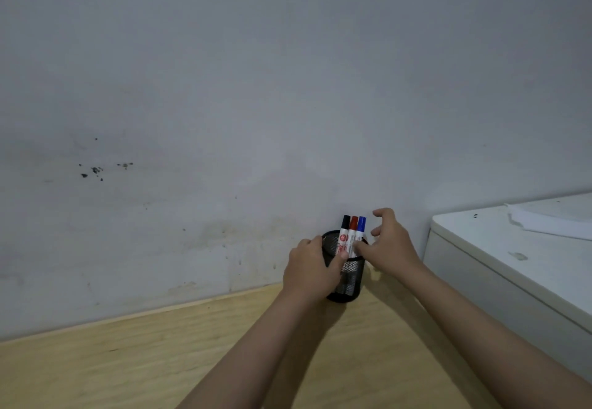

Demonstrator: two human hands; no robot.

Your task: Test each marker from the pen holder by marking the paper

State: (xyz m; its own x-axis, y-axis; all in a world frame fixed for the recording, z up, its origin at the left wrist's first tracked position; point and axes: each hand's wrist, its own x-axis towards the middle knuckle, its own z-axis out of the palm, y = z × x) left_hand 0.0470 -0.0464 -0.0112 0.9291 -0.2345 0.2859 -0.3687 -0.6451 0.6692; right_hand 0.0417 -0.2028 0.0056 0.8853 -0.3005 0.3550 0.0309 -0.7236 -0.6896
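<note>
A black mesh pen holder (351, 277) stands on the wooden table against the wall. Three markers stand upright in it: a black-capped marker (345, 222), a red-capped marker (353, 223) and a blue-capped marker (361, 223). My left hand (309, 271) wraps around the holder's left side, thumb on the front rim. My right hand (390, 243) hovers at the holder's right side with fingers spread; its thumb touches the marker barrels near the rim, and the curled fingers stay apart from the caps. White paper (551, 221) lies on the cabinet at far right.
A white cabinet (499, 248) rises above the table (128, 367) on the right, close to the holder. A grey scuffed wall (224, 120) stands directly behind the holder.
</note>
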